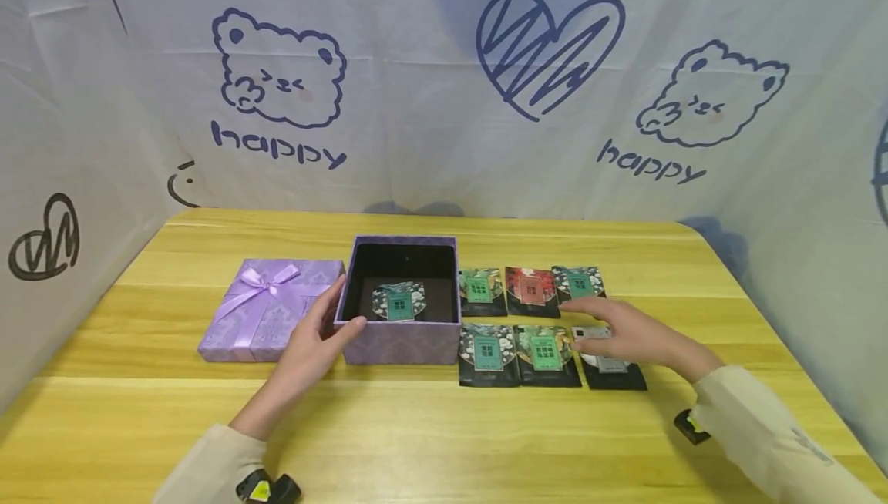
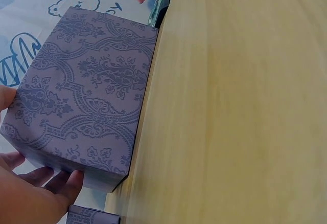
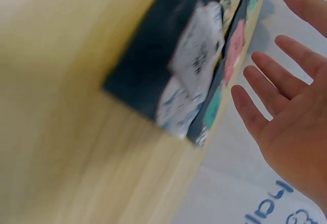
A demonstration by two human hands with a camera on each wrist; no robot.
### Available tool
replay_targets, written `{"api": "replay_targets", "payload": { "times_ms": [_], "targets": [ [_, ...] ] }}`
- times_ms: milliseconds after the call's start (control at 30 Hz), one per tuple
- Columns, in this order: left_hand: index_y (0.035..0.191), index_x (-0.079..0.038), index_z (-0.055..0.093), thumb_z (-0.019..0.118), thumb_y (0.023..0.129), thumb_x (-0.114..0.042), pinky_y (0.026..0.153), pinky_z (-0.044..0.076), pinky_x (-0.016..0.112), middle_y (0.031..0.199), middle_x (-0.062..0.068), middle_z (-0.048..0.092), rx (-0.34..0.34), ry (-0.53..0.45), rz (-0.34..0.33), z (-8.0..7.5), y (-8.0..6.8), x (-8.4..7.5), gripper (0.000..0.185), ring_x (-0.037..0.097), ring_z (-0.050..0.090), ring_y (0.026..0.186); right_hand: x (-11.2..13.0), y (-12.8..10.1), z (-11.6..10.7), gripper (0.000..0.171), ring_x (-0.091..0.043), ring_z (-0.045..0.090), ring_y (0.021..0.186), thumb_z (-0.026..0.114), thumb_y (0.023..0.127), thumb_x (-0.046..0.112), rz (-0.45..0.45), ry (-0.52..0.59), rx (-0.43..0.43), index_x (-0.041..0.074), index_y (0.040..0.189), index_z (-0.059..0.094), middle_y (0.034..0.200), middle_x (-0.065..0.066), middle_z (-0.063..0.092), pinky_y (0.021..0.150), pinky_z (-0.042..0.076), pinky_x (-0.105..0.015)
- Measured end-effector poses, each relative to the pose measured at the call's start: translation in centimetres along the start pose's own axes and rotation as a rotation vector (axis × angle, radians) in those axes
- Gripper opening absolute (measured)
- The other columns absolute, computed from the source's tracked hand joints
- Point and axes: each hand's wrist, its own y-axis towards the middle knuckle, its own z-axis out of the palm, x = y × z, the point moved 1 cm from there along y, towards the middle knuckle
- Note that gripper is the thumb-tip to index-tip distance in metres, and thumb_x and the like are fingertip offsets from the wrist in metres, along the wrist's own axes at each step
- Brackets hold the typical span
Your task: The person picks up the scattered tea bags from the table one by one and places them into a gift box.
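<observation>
A purple patterned gift box (image 1: 402, 344) stands uncovered on the table, its black inside facing up. Within it lies one sachet (image 1: 399, 302) with a teal label. My left hand (image 1: 315, 338) holds the box at its left front corner, thumb at the front rim and fingers along the left side (image 2: 59, 178). Several tea sachets lie in two rows right of the box. Over the right end of the rows hovers my right hand (image 1: 634, 334), fingers spread and holding nothing, above a sachet with a pale label (image 1: 610, 366). A teal-labelled sachet (image 1: 579, 280) lies just behind it.
Left of the box lies its purple lid (image 1: 267, 315) with a ribbon bow, close against the box. A red sachet (image 1: 532, 292) and green ones (image 1: 546, 350) lie between box and right hand. A white cloth (image 1: 416, 103) with drawings hangs behind the table.
</observation>
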Motion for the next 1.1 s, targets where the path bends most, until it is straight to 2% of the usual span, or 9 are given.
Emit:
{"api": "replay_targets", "payload": {
  "times_ms": [333, 533, 633, 1000, 1100],
  "targets": [
    [0.154, -0.007, 0.022, 0.060, 0.097, -0.016, 0.106, 0.036, 0.039, 0.150, 0.023, 0.033, 0.002, -0.001, -0.005, -0.1, 0.0, -0.1, 0.069, 0.038, 0.040, 0.132, -2.0, -1.8, 0.0, 0.065, -0.046, 0.044, 0.124, 0.074, 0.087, 0.027, 0.018, 0.036, 0.003, -0.002, 0.138, 0.048, 0.137, -0.023, 0.050, 0.096, 0.041, -0.063],
    [0.154, -0.006, 0.022, 0.060, 0.097, -0.015, 0.106, 0.036, 0.038, 0.151, 0.024, 0.032, 0.004, 0.000, -0.002, 0.0, 0.0, -0.1, 0.069, 0.038, 0.039, 0.133, -2.8, -2.6, 0.0, 0.075, -0.047, 0.042, 0.126, 0.081, 0.078, 0.029, 0.063, 0.030, 0.012, -0.002, 0.139, 0.048, 0.138, -0.023, 0.048, 0.099, 0.039, -0.063],
    [0.154, -0.006, 0.022, 0.060, 0.097, -0.016, 0.107, 0.035, 0.039, 0.151, 0.023, 0.032, 0.006, 0.003, -0.006, 0.0, 0.0, -0.2, 0.069, 0.038, 0.038, 0.133, -3.2, -3.1, 0.1, 0.079, -0.048, 0.041, 0.125, 0.083, 0.075, 0.029, 0.043, 0.019, 0.006, -0.004, 0.138, 0.048, 0.138, -0.024, 0.048, 0.100, 0.037, -0.064],
    [0.154, -0.007, 0.022, 0.060, 0.097, -0.017, 0.108, 0.034, 0.039, 0.152, 0.022, 0.031, 0.007, -0.001, -0.015, -0.1, -0.1, -0.3, 0.070, 0.037, 0.036, 0.135, -4.4, -4.5, 0.5, 0.091, -0.053, 0.030, 0.131, 0.083, 0.073, 0.031, 0.076, 0.135, 0.063, -0.004, 0.145, 0.038, 0.146, -0.029, 0.035, 0.102, 0.029, -0.069],
    [0.154, -0.007, 0.022, 0.060, 0.097, -0.017, 0.108, 0.033, 0.039, 0.152, 0.022, 0.030, 0.008, 0.001, -0.012, -0.1, -0.1, -0.3, 0.070, 0.036, 0.035, 0.136, -4.4, -4.6, 0.6, 0.092, -0.053, 0.029, 0.131, 0.083, 0.074, 0.031, 0.080, 0.136, 0.066, -0.004, 0.145, 0.037, 0.147, -0.029, 0.034, 0.102, 0.029, -0.069]
  ]
}}
